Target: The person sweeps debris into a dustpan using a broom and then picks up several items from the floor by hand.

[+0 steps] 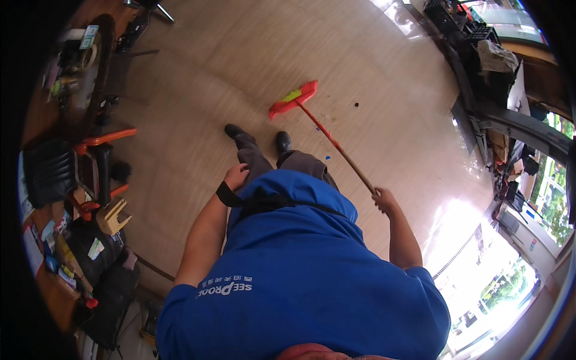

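Note:
My right hand (384, 201) is closed around the upper end of a broom handle (350, 161), out to the right of my body. The handle slants forward and left across the floor. At its far end is a broom head (294, 99) with red bristles and a yellow-green patch, down at the floor ahead of my shoes. My left hand (236, 177) hangs beside my left thigh, its fingers curled and partly hidden; nothing shows in it. A black band (228, 195) circles that wrist. Right of the broom head lie a small dark piece (357, 105), brownish specks and a blue scrap (327, 157).
On my left stand a black chair with orange arms (108, 137), a beige plastic stool (113, 216), black bags (105, 288) and a cluttered round table (108, 58). Black crates (443, 20) and other stacked goods line the right side. Bright daylight enters at the lower right.

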The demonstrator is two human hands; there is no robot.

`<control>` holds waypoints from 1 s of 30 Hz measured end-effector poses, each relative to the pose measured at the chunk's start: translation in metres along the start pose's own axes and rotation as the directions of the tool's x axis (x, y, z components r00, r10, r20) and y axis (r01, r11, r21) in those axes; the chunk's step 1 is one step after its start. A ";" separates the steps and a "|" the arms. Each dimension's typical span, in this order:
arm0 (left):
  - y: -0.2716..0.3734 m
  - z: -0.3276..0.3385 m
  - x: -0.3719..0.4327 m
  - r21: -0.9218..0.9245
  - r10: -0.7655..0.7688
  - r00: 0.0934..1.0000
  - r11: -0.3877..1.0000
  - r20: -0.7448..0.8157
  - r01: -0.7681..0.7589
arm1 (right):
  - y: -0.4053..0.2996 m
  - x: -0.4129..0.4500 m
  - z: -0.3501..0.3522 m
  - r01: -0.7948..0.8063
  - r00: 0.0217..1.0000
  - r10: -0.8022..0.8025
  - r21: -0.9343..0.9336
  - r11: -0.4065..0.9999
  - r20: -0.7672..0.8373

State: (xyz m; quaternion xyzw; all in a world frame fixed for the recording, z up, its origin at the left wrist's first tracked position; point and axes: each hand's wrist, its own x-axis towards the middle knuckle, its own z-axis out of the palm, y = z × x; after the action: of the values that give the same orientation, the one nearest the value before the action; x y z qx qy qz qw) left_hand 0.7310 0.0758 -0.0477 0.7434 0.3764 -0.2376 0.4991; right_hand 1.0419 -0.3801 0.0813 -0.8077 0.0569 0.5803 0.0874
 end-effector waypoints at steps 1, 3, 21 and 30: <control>0.005 -0.005 -0.007 -0.010 -0.068 0.998 0.998 0.001 0.068 | -0.036 -0.011 -0.004 0.052 0.997 -0.050 0.039 0.998 -0.053; -0.012 -0.016 -0.017 -0.050 -0.131 0.985 0.991 -0.113 0.126 | -0.077 -0.017 -0.014 0.164 0.980 -0.174 -0.096 0.982 -0.102; -0.048 -0.018 -0.068 -0.085 -0.207 0.969 0.977 -0.137 0.197 | 0.020 0.083 0.039 0.180 0.920 -0.276 -0.325 0.929 -0.279; -0.140 0.052 -0.123 -0.306 -0.330 0.940 0.907 -0.089 0.289 | 0.093 -0.076 -0.016 -0.017 0.931 -0.199 -0.583 0.813 -0.305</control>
State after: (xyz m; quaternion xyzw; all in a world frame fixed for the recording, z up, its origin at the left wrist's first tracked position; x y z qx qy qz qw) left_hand 0.5460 0.0185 -0.0568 0.6081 0.5541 -0.2042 0.5306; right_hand 1.0145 -0.4755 0.1511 -0.8882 -0.1459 0.4111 -0.1442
